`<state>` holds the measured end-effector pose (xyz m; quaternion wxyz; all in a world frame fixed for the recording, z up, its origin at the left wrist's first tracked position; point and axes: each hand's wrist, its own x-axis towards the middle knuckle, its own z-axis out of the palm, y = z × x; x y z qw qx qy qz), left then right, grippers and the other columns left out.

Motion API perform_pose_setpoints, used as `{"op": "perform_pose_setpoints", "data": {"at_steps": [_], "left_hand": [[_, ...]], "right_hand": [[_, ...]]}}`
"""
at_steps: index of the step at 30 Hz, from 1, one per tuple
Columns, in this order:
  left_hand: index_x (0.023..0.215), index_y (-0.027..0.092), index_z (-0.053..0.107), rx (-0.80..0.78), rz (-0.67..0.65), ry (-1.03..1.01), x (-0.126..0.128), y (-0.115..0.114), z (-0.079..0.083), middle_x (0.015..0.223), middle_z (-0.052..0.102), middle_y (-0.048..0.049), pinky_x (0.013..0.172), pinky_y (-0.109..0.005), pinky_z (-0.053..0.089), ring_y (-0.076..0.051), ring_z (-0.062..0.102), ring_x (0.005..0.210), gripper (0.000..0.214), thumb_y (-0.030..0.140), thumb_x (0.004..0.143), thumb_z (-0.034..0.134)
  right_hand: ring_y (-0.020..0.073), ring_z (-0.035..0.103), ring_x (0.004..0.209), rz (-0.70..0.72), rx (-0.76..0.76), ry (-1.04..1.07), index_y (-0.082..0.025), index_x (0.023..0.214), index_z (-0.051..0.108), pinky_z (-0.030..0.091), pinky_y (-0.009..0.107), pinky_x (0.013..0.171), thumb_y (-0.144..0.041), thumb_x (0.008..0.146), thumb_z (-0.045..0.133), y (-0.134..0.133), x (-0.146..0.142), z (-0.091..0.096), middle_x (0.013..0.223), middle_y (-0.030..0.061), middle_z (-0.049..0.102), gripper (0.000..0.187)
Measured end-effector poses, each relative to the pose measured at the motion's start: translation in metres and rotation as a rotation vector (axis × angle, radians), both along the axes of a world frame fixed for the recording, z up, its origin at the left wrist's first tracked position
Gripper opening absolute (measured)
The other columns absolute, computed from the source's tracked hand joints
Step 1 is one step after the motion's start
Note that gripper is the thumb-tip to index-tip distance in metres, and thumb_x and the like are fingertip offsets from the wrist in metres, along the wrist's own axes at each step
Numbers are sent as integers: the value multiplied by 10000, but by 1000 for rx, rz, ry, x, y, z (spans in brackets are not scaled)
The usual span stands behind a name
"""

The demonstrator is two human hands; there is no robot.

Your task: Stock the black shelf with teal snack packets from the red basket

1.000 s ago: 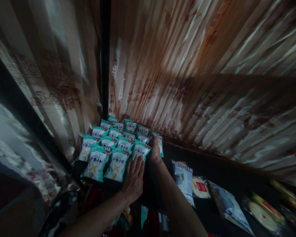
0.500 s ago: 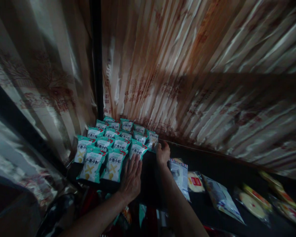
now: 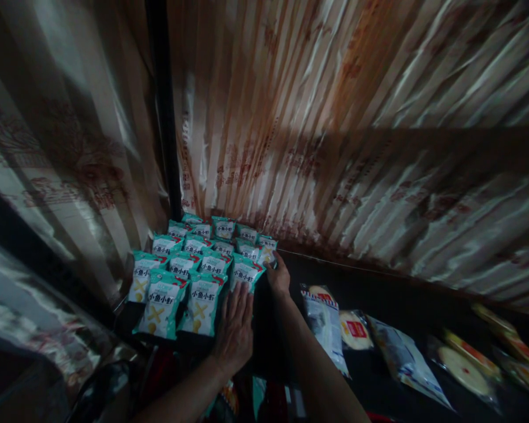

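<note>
Teal-and-white snack bags stand upright in close rows at the left end of a black shelf. My left hand lies with its fingers stretched out, fingertips resting against the lower front of one snack bag. Farther back, at the right end of the rows, my right hand has its fingers curled at the side of another snack bag, which leans close to its neighbours. Part of that bag is hidden by the fingers.
On the black shelf to the right lie a striped clear packet, a round packaged item with a red label, a silvery-blue bag and yellow packets. A printed sheet hangs behind; a dark post stands at left.
My right hand has moved left, bringing the back-right snack bag in against the rows. My left hand stays flat on the front bag. The view has shifted slightly.
</note>
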<state>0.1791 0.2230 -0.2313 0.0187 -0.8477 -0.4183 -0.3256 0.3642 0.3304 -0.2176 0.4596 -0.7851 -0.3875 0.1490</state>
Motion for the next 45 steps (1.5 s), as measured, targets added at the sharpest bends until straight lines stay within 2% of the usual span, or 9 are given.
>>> {"op": "perform_pose_setpoints", "data": {"at_steps": [10, 15, 18, 21, 26, 32, 38, 42, 45], "left_hand": [[1466, 115, 196, 10, -49, -13, -1, 1, 0, 1540, 205, -132, 1107, -500, 270, -282, 57, 1437, 755, -4, 746, 390], [1466, 117, 198, 13, -52, -27, 0, 2, 0, 1542, 187, -146, 1095, -527, 285, -295, 53, 1436, 758, -3, 745, 400], [1445, 109, 257, 10, -61, -15, -1, 3, 0, 1544, 185, -141, 1098, -525, 285, -296, 36, 1437, 729, -3, 740, 405], [1405, 92, 338, 6, -62, -2, -1, 3, 0, 1541, 197, -145, 1104, -512, 283, -298, 35, 1438, 669, 1, 746, 413], [1383, 93, 366, 34, -78, -19, -2, 4, 0, 1523, 255, -150, 1105, -513, 280, -290, 55, 1439, 637, 4, 753, 411], [1367, 71, 380, 53, -84, -40, -1, 4, -1, 1509, 277, -173, 1112, -515, 262, -287, 54, 1439, 635, -9, 737, 416], [1377, 82, 376, 63, -154, -47, -6, -1, 0, 1510, 276, -171, 1095, -510, 304, -278, 82, 1438, 629, 6, 753, 400], [1383, 105, 379, 47, -144, -82, -7, -1, -2, 1507, 291, -152, 1095, -515, 313, -259, 105, 1438, 639, 9, 751, 393], [1344, 99, 427, 31, -111, -97, -5, 1, -3, 1492, 319, -162, 1081, -521, 334, -262, 118, 1437, 605, 8, 748, 394]], "right_hand": [[275, 573, 1121, -12, 27, -17, -135, 1338, 479, 415, 397, 976, -362, 724, 564, -4, -8, -4, 1251, 148, 596, 660], [267, 589, 1105, 14, 9, -27, -171, 1299, 512, 437, 383, 953, -374, 743, 561, -4, -7, -7, 1203, 118, 630, 593], [274, 588, 1108, -1, 13, -46, -163, 1298, 507, 436, 391, 956, -379, 750, 557, -6, -7, -5, 1197, 128, 631, 591], [287, 531, 1190, -16, 66, -92, -130, 1300, 496, 393, 413, 1011, -371, 751, 536, -12, -9, -2, 1285, 154, 570, 601], [274, 513, 1204, 5, 143, -186, -115, 1225, 551, 370, 427, 1037, -312, 757, 488, -37, -14, 3, 1275, 156, 572, 512], [265, 499, 1214, 70, 173, -257, -112, 1118, 623, 382, 424, 1030, -295, 789, 446, -87, -24, 6, 1255, 167, 581, 416], [248, 566, 1151, 148, 112, -30, -140, 1161, 623, 400, 409, 1025, -388, 801, 456, -118, -48, 7, 1219, 129, 627, 468], [246, 533, 1208, 185, 55, 199, -161, 1227, 599, 357, 395, 1069, -534, 812, 448, -116, -58, 6, 1275, 107, 601, 578], [233, 466, 1282, 229, 115, 323, -171, 1252, 587, 308, 365, 1107, -630, 797, 435, -106, -59, 5, 1337, 87, 552, 664]]}}
